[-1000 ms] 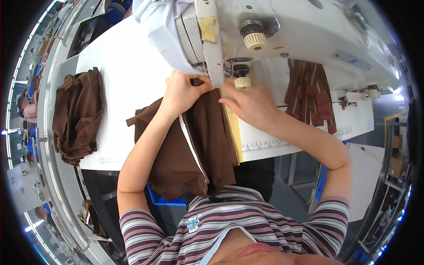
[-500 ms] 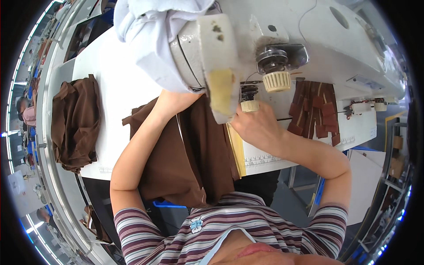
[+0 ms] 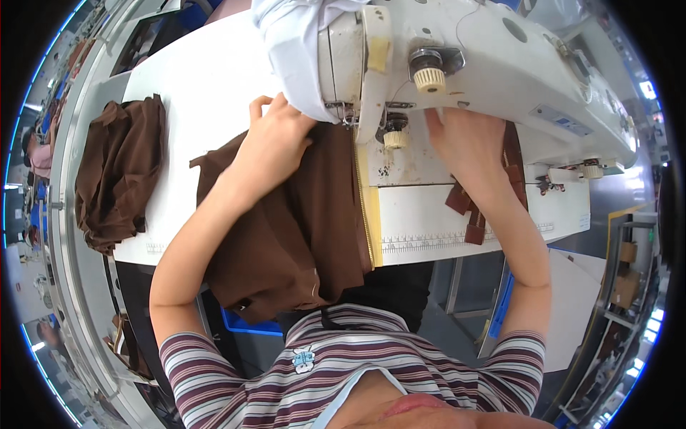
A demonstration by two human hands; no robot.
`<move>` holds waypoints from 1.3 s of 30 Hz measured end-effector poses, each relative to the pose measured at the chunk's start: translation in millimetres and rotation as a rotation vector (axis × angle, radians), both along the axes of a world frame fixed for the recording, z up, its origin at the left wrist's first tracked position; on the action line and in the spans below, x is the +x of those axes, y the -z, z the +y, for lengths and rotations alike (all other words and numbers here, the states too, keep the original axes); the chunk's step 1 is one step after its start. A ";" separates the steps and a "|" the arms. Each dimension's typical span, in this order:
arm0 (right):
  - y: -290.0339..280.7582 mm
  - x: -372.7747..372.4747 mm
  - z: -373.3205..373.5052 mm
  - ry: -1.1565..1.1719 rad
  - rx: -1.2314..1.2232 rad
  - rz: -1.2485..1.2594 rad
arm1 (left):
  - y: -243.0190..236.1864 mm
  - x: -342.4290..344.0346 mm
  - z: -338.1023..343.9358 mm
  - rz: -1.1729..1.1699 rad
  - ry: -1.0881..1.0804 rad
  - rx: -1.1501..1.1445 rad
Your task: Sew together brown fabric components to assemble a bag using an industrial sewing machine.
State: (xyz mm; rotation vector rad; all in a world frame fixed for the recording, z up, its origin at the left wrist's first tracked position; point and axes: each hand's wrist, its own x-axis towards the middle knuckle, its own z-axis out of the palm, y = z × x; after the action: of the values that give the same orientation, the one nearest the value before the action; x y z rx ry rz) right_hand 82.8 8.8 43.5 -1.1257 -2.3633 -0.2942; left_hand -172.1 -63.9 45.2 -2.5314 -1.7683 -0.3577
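Observation:
Brown fabric runs from under the sewing machine and hangs over the table's front edge. Along its right side lies a zipper with metal teeth and a yellow strip. My left hand is over the fabric, just left of the needle area. Its fingers are loosely bent and apart, with nothing visible between them. Beneath the machine's arm, my right hand is beside several brown zipper pieces and partly covers them. The machine hides most of its fingertips, so its grip cannot be made out.
A crumpled brown fabric pile sits at the left of the white table. White cloth drapes over the machine head. Printed rulers line the table's front edge. A shelf with boxes stands at the right.
My right hand has moved right, from the zipper by the needle to the brown zipper pieces. My left hand has lifted slightly, its fingers now more visible. The head view has shifted.

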 end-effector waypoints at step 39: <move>49.7 7.6 -142.3 -0.850 -0.012 0.020 | 5.7 38.5 -149.6 -0.227 0.327 -0.001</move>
State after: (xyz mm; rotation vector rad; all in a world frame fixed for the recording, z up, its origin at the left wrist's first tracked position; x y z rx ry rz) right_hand 90.4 -133.5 -6.2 -0.0575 -2.5747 0.0369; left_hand -133.6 -213.5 39.5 -2.8816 -1.4024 -0.6792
